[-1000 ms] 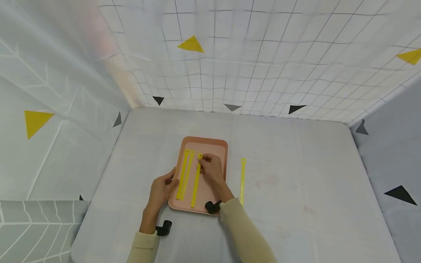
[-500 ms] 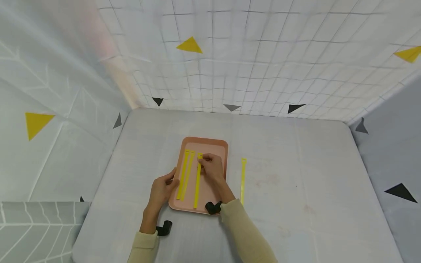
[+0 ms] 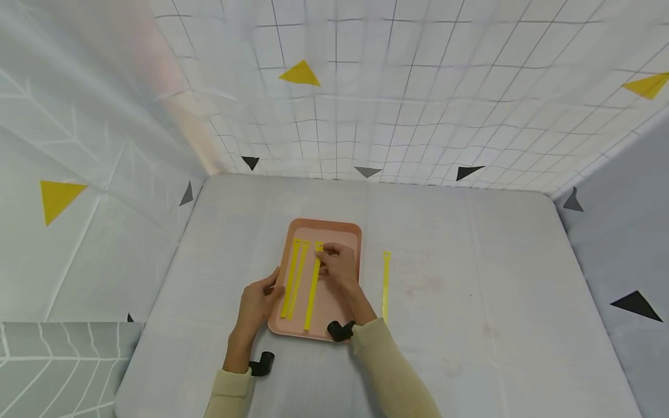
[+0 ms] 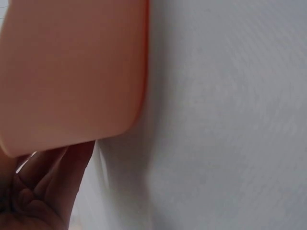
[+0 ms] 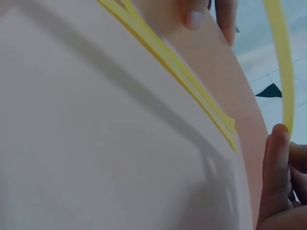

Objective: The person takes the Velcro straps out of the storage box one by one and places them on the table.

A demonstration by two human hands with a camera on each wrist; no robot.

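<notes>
A pink tray (image 3: 334, 302) holds two yellow strips (image 3: 289, 284) side by side along its left part. My right hand (image 3: 340, 264) pinches the top end of a third yellow strip (image 3: 312, 296) over the tray; in the right wrist view this strip (image 5: 284, 62) rises from between the fingertips, off the tray surface. With thumb and fingers, my left hand (image 3: 255, 302) grips the tray's left side. The left wrist view shows the hand (image 4: 45, 187) under the tray's edge (image 4: 72, 96).
One more yellow strip (image 3: 386, 284) lies on the white table (image 3: 496, 290), right of the tray. Wrist-mounted black devices (image 3: 263, 364) sit at both sleeves. Grid-patterned sheets with coloured triangles enclose the table at the back and sides.
The lower end of the pinched strip has swung right, then back left. My right hand has shifted very slightly; my left hand keeps its hold on the tray.
</notes>
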